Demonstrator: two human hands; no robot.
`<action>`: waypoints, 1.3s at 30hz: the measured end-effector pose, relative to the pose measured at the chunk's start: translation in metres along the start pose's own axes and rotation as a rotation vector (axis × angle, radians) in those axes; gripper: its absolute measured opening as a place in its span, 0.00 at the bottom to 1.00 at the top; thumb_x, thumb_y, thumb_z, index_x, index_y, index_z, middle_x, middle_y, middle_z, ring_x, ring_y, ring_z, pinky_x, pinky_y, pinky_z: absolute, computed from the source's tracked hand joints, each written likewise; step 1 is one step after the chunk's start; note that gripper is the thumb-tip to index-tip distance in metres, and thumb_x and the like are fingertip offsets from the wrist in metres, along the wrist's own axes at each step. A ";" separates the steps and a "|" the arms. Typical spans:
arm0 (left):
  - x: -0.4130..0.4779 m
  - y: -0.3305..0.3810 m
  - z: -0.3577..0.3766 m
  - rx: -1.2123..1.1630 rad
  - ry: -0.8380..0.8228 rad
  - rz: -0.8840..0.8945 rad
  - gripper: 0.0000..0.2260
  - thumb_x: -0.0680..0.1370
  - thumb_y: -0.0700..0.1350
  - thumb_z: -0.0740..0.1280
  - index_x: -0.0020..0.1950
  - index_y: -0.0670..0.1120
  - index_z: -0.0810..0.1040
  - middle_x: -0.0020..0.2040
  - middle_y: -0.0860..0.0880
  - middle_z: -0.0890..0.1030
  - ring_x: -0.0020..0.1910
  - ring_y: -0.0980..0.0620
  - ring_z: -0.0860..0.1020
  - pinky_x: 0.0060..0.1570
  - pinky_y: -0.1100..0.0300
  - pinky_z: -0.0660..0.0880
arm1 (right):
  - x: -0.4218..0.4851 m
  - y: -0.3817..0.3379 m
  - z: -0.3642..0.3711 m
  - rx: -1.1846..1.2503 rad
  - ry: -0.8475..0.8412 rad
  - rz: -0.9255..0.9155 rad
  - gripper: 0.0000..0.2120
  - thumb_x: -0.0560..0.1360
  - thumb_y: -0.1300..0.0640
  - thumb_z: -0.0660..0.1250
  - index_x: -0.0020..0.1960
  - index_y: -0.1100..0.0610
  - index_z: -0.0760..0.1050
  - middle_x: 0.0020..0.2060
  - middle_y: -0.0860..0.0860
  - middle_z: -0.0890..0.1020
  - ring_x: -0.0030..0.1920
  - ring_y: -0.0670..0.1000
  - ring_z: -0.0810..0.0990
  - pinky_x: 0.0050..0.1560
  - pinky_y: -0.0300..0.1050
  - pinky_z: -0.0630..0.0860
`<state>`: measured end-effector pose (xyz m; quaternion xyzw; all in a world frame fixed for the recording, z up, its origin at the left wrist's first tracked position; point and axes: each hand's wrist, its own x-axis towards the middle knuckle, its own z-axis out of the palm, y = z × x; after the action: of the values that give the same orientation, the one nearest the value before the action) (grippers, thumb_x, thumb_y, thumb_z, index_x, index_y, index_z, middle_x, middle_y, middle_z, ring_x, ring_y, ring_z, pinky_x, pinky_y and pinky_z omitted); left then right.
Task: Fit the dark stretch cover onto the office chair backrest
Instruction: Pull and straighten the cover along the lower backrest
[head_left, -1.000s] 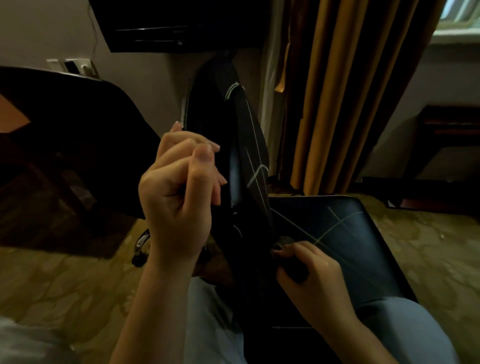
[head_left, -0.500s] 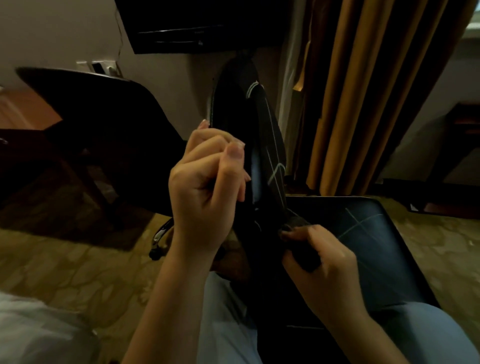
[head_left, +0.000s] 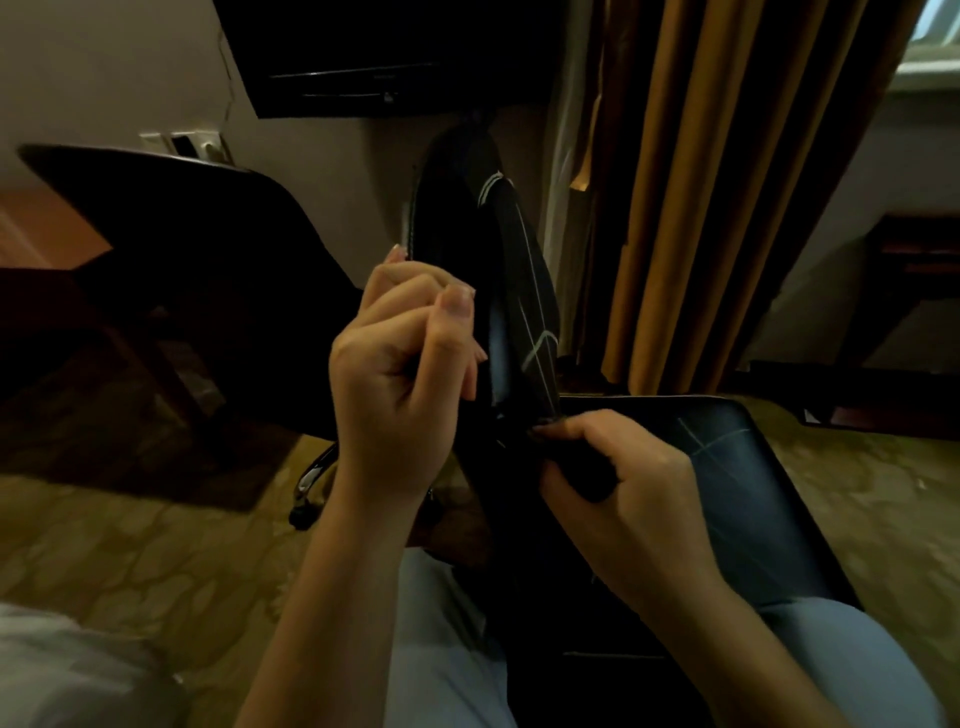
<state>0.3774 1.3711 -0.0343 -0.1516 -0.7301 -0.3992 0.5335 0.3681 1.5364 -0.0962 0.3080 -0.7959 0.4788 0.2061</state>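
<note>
The office chair backrest (head_left: 457, 208) stands edge-on in the middle, dark and narrow. The dark stretch cover (head_left: 524, 291) with thin pale lines is drawn over its right side. My left hand (head_left: 400, 374) is curled against the backrest's left edge and grips the cover's dark fabric there. My right hand (head_left: 618, 483) pinches a bunch of the cover low down, where the backrest meets the seat (head_left: 737, 483). The seat also carries dark fabric with pale crossing lines.
A dark table (head_left: 171, 244) reaches in from the left, close to the backrest. Ochre curtains (head_left: 727, 197) hang behind on the right, a dark screen (head_left: 374, 57) on the wall above. Patterned carpet (head_left: 130, 545) lies below, with a chair base leg (head_left: 311, 473) showing.
Both hands keep their hold on the cover. The right hand has pulled the fabric slightly lower and to the right; the view has shifted a little.
</note>
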 end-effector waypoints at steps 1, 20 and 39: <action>0.000 0.000 -0.001 0.001 -0.008 0.001 0.22 0.80 0.39 0.55 0.26 0.46 0.70 0.27 0.46 0.74 0.43 0.54 0.76 0.63 0.62 0.62 | 0.000 0.001 0.002 0.016 0.005 0.000 0.11 0.69 0.62 0.73 0.50 0.53 0.80 0.45 0.42 0.80 0.47 0.38 0.79 0.48 0.31 0.75; 0.000 -0.001 -0.001 0.003 -0.016 0.023 0.22 0.80 0.38 0.55 0.26 0.45 0.71 0.27 0.46 0.74 0.43 0.55 0.76 0.62 0.63 0.63 | 0.001 -0.005 0.006 0.087 0.072 -0.035 0.10 0.69 0.63 0.71 0.50 0.55 0.80 0.45 0.46 0.81 0.49 0.41 0.80 0.49 0.34 0.75; -0.002 -0.001 0.001 0.006 0.007 0.018 0.22 0.81 0.39 0.55 0.26 0.45 0.70 0.27 0.48 0.73 0.44 0.56 0.76 0.64 0.58 0.64 | -0.011 0.013 0.007 -0.030 0.050 -0.010 0.10 0.68 0.62 0.71 0.49 0.55 0.80 0.45 0.46 0.82 0.47 0.41 0.80 0.48 0.33 0.75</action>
<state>0.3765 1.3718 -0.0371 -0.1552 -0.7280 -0.3925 0.5402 0.3665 1.5379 -0.1146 0.2966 -0.7961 0.4733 0.2330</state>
